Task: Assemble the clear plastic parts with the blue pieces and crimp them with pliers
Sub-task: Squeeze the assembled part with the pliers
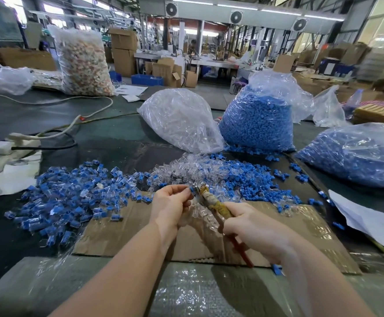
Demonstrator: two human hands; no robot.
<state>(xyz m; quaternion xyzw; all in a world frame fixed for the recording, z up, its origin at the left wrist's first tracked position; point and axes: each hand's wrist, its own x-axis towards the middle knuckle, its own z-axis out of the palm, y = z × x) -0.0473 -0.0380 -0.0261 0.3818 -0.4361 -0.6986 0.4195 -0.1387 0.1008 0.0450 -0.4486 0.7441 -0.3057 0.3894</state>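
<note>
Bubble wrap point(186, 291) covers the table edge closest to the person, and both bare arms reach out over it. Past it lies a flat sheet of cardboard point(117, 232).

Far on the left sit white cables point(56, 102) and a power strip point(24, 137). Next comes a big heap of joined pieces point(67, 200), clear with blue inside, spread over the dark table point(8, 239) and the cardboard's left edge.

At the middle, the left hand point(169, 205) is curled and pinches one small blue and clear part point(190, 189) at its fingertips. That part is right at the tip of the pliers point(211, 202), touching the metal nose. I cannot tell if the nose is squeezed tight on it. The right hand point(252, 227) is wrapped around the pliers' handles, which have yellowish tape and red grips. Both hands hang just above the cardboard, close together.

Behind the hands lies a small pile of loose clear parts point(175, 170), then loose blue pieces point(250, 177) to its right. Farther back stand a bag of clear parts point(182, 120) and a bag of blue pieces point(259, 124), side by side. At the far right lies another blue bag point(355, 156), with white paper point(365, 218) near it.
</note>
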